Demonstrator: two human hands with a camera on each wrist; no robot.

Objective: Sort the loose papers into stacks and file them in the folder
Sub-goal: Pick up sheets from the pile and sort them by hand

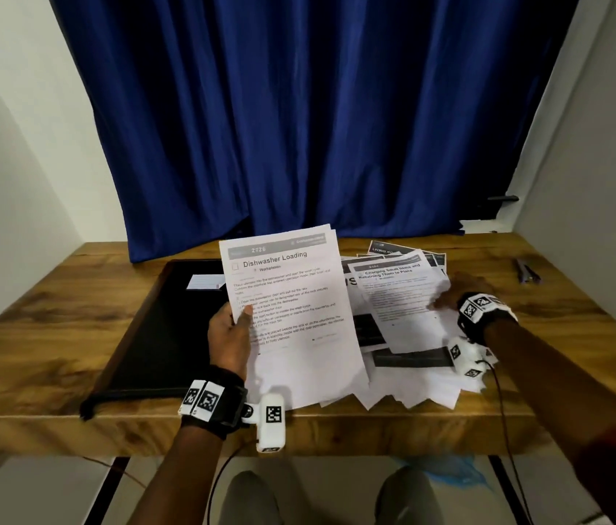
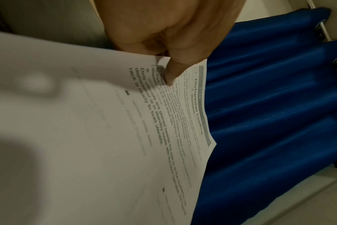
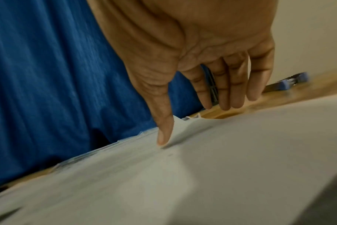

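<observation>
Several sheets headed "Dishwasher Loading" stand raised over the wooden surface, pinched at their left edge by the left hand, thumb on top. The right hand is spread, thumb pressing the loose papers fanned beside the black folder. Paper looks thin, floppy and slippery in layers; best taken at an edge or corner, thumb over and fingers under, so sheets don't slide or crease

Held sheet: "2726", "Dishwasher Loading", "Workstation"; pile sheet: "Charging Small Items and Returning Them to Place"
</observation>
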